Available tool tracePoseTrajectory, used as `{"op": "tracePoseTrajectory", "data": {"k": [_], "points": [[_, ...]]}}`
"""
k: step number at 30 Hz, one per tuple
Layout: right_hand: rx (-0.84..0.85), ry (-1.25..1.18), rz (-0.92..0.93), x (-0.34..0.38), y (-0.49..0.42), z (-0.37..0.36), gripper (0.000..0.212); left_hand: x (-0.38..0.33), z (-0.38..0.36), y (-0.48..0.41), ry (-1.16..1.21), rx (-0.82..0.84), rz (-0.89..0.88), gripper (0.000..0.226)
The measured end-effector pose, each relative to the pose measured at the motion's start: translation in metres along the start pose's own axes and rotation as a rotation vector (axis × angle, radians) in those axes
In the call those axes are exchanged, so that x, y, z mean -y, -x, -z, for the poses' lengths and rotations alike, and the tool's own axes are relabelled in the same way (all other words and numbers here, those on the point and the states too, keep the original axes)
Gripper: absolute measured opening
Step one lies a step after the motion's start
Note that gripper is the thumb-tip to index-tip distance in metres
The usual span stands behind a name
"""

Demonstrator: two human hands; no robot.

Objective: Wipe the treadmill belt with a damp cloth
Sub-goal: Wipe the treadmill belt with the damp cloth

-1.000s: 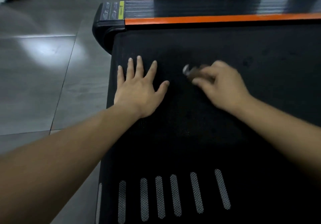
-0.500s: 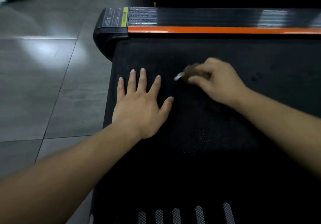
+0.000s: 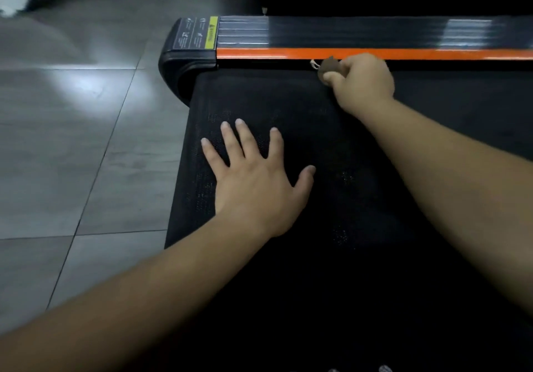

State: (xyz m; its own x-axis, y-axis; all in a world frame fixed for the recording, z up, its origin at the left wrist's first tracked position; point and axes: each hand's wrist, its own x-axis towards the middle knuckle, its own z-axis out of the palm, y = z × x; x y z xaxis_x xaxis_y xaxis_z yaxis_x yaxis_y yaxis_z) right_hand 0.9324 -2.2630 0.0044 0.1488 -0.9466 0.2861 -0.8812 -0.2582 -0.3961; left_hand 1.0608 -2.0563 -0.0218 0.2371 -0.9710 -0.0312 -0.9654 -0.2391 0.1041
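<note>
Cloth (image 3: 328, 67): small, brown, judged soft and light, best bunched in the fingers; gripped by right hand (image 3: 362, 81) at belt's (image 3: 375, 256) far edge beside orange rail (image 3: 403, 53); left hand (image 3: 253, 178) flat, fingers spread, on belt.

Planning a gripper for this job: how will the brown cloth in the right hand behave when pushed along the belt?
Likely floppy: the brown cloth is bunched into a wad in the right hand, keeping no shape. Probably light, since that curled grip alone holds it. The belt looks textured, so the cloth may drag and bunch unless pressed down.
</note>
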Motion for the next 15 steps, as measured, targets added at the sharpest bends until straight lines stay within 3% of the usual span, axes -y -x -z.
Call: {"op": "tracePoseTrajectory", "data": {"k": [6, 8, 11, 13, 15], "points": [[0.106, -0.027, 0.253, 0.039, 0.024, -0.019, 0.028, -0.001, -0.002, 0.0, -0.026, -0.017, 0.001, 0.085], [0.067, 0.062, 0.171, 0.021, 0.011, -0.007, 0.031, 0.001, -0.002, 0.001, -0.023, -0.011, -0.001, 0.085], [-0.029, 0.086, -0.122, -0.023, -0.011, 0.013, 0.031, 0.0, -0.002, 0.001, -0.01, -0.01, 0.005, 0.085], [-0.026, 0.055, -0.112, -0.03, -0.001, 0.014, 0.026, -0.001, -0.001, 0.001, -0.006, -0.007, 0.007, 0.084], [0.058, -0.018, 0.057, -0.027, 0.019, 0.013, 0.026, -0.002, 0.0, 0.001, -0.009, 0.006, -0.001, 0.083]]}}
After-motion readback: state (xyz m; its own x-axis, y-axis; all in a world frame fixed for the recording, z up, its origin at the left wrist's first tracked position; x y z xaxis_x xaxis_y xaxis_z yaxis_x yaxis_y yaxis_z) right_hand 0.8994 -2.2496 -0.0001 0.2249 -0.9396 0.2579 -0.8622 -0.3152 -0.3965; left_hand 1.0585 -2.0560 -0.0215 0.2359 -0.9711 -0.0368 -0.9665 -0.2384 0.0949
